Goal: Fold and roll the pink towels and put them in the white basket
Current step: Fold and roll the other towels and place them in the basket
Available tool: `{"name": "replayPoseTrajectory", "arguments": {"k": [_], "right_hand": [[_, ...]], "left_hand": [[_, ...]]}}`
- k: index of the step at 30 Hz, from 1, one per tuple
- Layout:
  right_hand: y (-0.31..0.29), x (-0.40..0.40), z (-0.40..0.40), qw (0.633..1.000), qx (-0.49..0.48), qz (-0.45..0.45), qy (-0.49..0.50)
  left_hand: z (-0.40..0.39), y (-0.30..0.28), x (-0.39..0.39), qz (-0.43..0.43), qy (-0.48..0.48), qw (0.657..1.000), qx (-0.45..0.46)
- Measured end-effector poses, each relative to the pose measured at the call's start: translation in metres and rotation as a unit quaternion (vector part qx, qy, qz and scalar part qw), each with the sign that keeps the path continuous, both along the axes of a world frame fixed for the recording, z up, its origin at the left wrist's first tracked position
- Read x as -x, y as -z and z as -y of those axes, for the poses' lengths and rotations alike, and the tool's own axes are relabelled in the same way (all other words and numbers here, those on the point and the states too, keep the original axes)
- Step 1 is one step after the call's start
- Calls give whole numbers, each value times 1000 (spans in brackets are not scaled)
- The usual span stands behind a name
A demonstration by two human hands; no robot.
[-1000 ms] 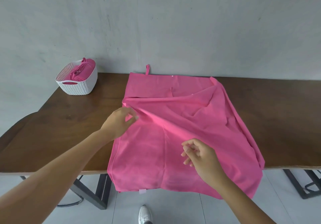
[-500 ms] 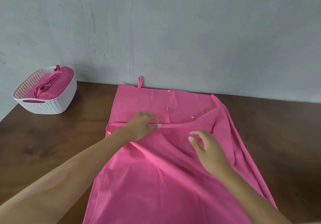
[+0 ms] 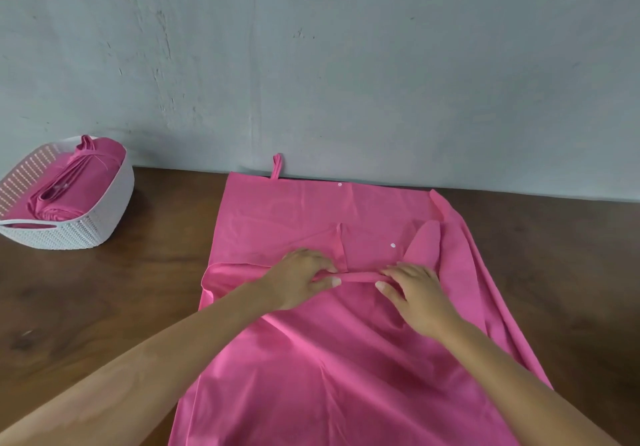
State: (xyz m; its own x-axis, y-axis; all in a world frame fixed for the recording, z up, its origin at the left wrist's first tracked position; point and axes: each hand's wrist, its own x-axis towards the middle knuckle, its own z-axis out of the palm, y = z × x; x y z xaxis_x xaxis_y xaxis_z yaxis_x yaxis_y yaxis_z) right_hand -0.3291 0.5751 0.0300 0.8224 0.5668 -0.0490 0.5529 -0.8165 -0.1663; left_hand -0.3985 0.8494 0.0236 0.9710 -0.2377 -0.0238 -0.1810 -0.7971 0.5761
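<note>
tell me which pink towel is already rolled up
The pink towel in the white basket at far left, the rolled towel. The spread towel lies mostly flat on the table, both hands gripping its folded edge.

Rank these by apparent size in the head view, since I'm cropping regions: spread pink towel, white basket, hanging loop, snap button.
1. spread pink towel
2. white basket
3. hanging loop
4. snap button
The gaps are wide, so camera nearness leaves the order unchanged.

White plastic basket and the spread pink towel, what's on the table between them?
Nothing: in the head view only bare brown wooden table separates the white plastic basket from the spread pink towel.
</note>
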Motion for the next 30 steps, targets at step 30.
{"name": "replayPoseTrajectory", "arguments": {"k": [30], "right_hand": [[-13,-86,-50,998,-29,-48,-43]], "left_hand": [[-48,-59,29,28,-161,934,318]]}}
